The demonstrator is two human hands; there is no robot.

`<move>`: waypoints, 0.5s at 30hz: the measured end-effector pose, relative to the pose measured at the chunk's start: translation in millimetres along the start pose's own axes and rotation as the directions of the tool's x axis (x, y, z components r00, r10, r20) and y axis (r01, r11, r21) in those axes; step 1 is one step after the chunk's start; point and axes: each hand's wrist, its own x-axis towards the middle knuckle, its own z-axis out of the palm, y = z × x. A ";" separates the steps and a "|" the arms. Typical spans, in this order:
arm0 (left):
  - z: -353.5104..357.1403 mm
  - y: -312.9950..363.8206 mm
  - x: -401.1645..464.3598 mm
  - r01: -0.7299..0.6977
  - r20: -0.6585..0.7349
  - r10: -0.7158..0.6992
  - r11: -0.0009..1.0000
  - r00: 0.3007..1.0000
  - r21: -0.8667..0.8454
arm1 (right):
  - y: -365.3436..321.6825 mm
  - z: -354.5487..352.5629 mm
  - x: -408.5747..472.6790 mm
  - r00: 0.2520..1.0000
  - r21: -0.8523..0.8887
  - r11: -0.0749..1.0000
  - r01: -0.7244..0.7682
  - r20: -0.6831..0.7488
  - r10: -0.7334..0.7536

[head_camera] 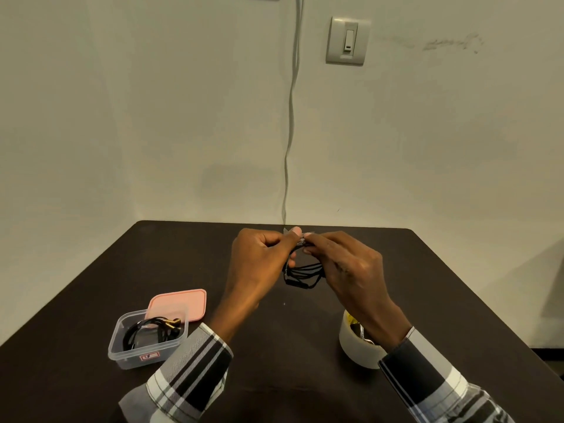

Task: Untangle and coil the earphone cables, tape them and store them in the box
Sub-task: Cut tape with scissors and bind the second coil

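Note:
A coiled black earphone cable hangs above the middle of the dark table, held up between both hands. My left hand pinches the top of the coil, thumb against forefinger. My right hand pinches the same spot from the right, where a small piece of clear tape shows at the fingertips. A clear plastic box at the near left holds another coiled black earphone cable with gold plugs. Its pink lid lies just behind it.
A roll of whitish tape stands on the table under my right wrist, with a metal object partly hidden inside it. A grey cord runs down the wall behind the table. A light switch is on the wall.

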 end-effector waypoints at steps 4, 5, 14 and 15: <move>-2.2 -1.2 -1.8 0.056 0.039 -0.054 0.998 0.998 -0.037 | -2.7 2.3 -0.5 1.000 -0.053 0.999 -0.001 0.005 0.001; -2.4 -1.1 -2.3 0.072 0.048 -0.069 0.996 0.996 -0.053 | -3.5 2.8 -0.3 1.000 -0.064 0.998 -0.001 0.009 0.002; -2.4 0.0 -0.8 0.209 0.079 -0.196 0.954 0.977 -0.216 | -10.7 4.9 3.8 0.996 -0.115 0.992 -0.055 0.063 0.063; -2.5 -0.7 -0.5 0.219 0.087 -0.204 0.949 0.975 -0.226 | -11.4 4.5 4.0 0.995 -0.120 0.991 -0.058 0.069 0.066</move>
